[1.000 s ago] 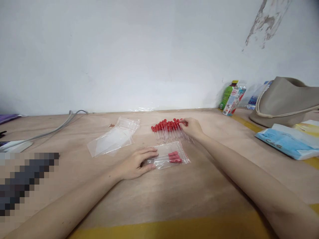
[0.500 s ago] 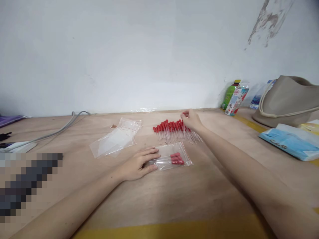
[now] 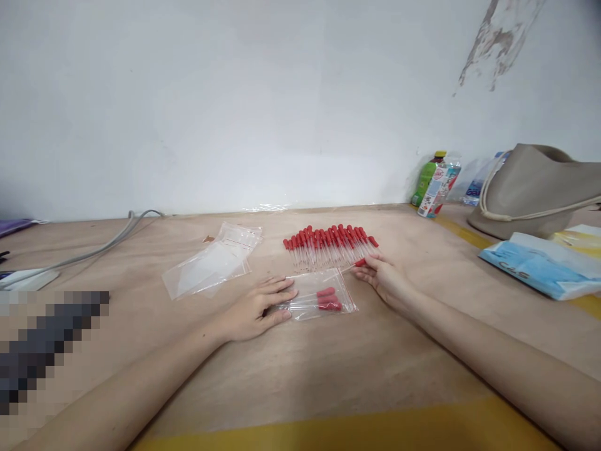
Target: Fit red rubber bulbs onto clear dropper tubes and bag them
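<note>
My left hand [image 3: 260,308] lies flat with fingers spread, its fingertips resting on the left end of a clear zip bag [image 3: 307,311]. Inside the bag are a few droppers [image 3: 328,299] with red bulbs pointing right. My right hand [image 3: 382,279] pinches another dropper [image 3: 360,262] by its red bulb, at the bag's right end. This dropper's thin clear stem points left over the bag's upper right corner; I cannot tell whether its tip is inside. Just behind the bag lies a row of many red-bulbed droppers [image 3: 323,241], stems toward me.
Flat clear zip bags [image 3: 211,262] lie to the left, near a grey cable [image 3: 110,241]. At the right stand bottles [image 3: 436,185], a grey-beige bag [image 3: 530,188] and a blue tissue pack [image 3: 539,266]. A white wall [image 3: 211,113] rises behind the table.
My right hand has come from the right part of the dropper row toward me, bringing one dropper to the bag's right end. My left hand stays on the bag.
</note>
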### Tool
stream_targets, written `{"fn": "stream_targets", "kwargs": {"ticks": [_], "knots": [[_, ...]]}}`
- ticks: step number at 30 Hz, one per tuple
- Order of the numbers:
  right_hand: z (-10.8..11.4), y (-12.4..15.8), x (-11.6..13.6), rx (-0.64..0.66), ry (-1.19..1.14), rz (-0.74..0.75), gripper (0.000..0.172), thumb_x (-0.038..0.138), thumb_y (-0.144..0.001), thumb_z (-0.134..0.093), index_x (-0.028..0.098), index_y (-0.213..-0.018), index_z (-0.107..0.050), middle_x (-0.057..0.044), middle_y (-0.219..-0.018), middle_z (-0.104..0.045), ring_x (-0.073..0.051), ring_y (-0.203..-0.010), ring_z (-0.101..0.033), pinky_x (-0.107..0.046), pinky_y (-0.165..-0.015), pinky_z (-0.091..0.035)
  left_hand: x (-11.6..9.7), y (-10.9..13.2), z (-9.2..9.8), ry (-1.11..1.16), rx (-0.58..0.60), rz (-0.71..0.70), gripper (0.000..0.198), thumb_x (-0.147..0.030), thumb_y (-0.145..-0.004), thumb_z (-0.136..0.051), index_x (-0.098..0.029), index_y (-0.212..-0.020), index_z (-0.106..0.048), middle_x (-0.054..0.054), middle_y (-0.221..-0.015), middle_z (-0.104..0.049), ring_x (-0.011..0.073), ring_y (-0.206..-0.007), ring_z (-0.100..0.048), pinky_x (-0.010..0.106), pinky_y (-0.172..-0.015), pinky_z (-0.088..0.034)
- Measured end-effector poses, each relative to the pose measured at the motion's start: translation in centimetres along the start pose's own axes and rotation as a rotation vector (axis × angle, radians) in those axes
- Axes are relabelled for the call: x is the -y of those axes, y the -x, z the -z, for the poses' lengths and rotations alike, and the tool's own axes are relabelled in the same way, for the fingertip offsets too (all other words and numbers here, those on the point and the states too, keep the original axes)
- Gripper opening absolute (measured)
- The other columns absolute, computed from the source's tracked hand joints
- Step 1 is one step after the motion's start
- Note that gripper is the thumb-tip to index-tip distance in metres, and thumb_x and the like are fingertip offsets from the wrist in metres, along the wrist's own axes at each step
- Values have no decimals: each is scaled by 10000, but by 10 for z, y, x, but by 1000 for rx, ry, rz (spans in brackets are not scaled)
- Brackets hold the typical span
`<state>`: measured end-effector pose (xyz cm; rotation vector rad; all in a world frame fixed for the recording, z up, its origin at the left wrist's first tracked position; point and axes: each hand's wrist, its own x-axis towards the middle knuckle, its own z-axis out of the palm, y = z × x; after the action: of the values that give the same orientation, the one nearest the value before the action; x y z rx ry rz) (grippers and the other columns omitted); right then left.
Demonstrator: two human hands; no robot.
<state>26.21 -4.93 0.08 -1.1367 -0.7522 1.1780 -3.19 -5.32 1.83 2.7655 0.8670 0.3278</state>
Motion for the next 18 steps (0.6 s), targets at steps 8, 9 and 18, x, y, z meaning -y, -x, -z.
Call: {"fn": "stream_targets", "kwargs": {"ticks": [8, 9, 18], "knots": [[0, 9, -5, 294, 530, 214, 267, 363, -605, -685, 146, -730, -592, 36, -568, -558, -73, -496, -477, -208, -488, -398, -6, 0, 3, -7, -8, 14, 532, -433, -877, -412, -270, -1363, -272, 42, -1402, -327, 214, -1286, -305, 425, -1066, -259], [-1, 9, -7, 297, 560, 238, 267, 365, -608, -676, 145, -738, -600, 30, -584, -571, -78, -507, -486, -215, -501, -403, -6, 0, 3, -11, -6, 14, 530, -434, -877, -410, -269, -1362, -274, 42, -1402, -326, 215, -1287, -303, 426, -1066, -259], [-9, 12, -5, 475, 610, 276, 234, 359, -708, -543, 167, -824, -607, -22, -763, -650, -132, -669, -589, -251, -610, -463, -5, 0, 3, -29, 15, 24, 494, -433, -879, -407, -300, -1344, -309, 23, -1409, -311, 210, -1300, -276, 440, -1075, -232]]}}
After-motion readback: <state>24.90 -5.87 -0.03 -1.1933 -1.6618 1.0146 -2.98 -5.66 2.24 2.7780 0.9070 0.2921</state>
